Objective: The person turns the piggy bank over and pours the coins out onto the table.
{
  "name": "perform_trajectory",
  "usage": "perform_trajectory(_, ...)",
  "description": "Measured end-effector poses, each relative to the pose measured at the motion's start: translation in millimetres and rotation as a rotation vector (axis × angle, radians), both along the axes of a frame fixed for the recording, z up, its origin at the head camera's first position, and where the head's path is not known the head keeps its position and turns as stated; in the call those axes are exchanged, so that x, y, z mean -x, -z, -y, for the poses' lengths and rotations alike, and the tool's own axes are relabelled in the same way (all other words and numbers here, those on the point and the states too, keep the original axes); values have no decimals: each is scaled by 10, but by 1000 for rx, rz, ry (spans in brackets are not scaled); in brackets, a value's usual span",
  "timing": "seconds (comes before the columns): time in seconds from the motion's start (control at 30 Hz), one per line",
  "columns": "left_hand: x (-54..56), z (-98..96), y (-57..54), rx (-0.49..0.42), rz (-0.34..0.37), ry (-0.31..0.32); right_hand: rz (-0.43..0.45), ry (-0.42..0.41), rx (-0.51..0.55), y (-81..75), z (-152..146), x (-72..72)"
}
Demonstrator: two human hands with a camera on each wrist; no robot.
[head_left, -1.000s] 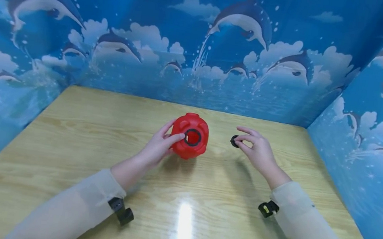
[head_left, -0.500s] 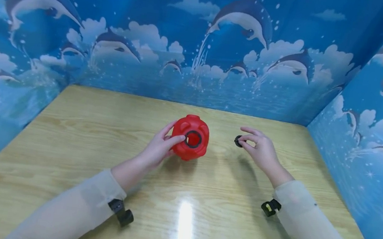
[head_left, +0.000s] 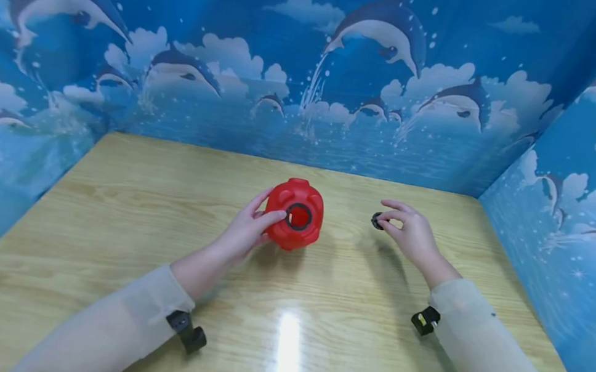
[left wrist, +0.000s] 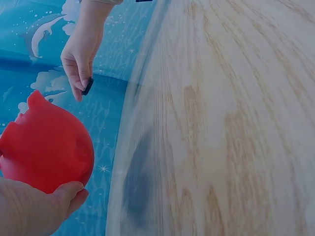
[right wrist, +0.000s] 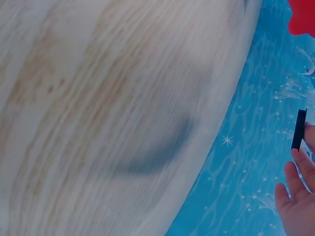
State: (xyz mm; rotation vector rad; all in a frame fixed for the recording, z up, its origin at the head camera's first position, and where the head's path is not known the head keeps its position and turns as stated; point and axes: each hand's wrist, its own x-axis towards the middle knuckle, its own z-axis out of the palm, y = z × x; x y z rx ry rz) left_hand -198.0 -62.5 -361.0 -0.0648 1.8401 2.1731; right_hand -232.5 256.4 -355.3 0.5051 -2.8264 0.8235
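My left hand (head_left: 243, 229) grips a red piggy bank (head_left: 297, 193) above the table, its thumb beside the round hole in the underside. A dark ring edges this hole, and the red inside shows through it. In the left wrist view the bank's rounded red side (left wrist: 54, 147) rests against the thumb and fingers. To the right of it, my right hand (head_left: 413, 236) pinches a small black round plug (head_left: 376, 220) between thumb and index finger, the other fingers spread. Seen from the right wrist, the plug (right wrist: 299, 130) is edge-on and thin, well apart from the bank.
The light wooden table (head_left: 286, 284) lies below both hands, with shadows and a bright reflection on it. A blue dolphin-print curtain (head_left: 283, 128) closes off the back and sides. Each sleeve carries a black wrist camera (head_left: 425, 320).
My right hand has drifted a little to the right with the plug, widening the gap to the piggy bank. My left hand and the bank have barely moved.
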Motion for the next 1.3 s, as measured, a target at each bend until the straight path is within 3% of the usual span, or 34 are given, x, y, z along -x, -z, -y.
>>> perform_trajectory(0.67,-9,21,32,-11,23,-3,61,24,-43,75,-49,77)
perform_trajectory(0.93,-4,2,39,-10,19,-1,166,39,-68,88,-79,136)
perform_trajectory(1.3,8,-46,37,-18,20,5,243,67,-95,110,-126,224)
